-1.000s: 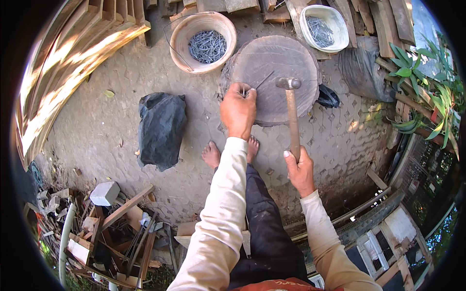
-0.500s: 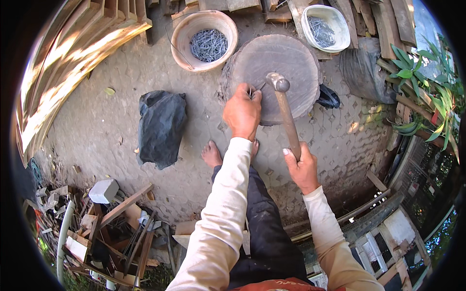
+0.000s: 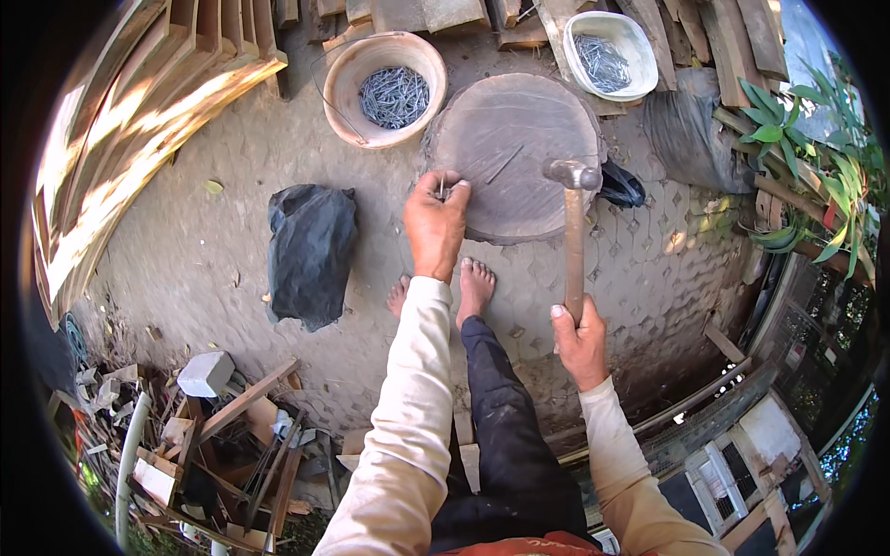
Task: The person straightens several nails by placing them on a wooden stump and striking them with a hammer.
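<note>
Left hand (image 3: 436, 222) is pinching a nail (image 3: 442, 188) at the stump's (image 3: 510, 139) left edge, right hand (image 3: 579, 343) is gripping a raised hammer (image 3: 573, 213); a misaimed blow risks striking fingers.

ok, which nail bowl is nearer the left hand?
The tan bowl, up-left of the stump; the white bowl sits beyond it, up-right.

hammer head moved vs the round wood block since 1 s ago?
Yes. The hammer head was over the middle of the round wood block; now it sits at the block's right edge, swung rightward in the right hand.
</note>
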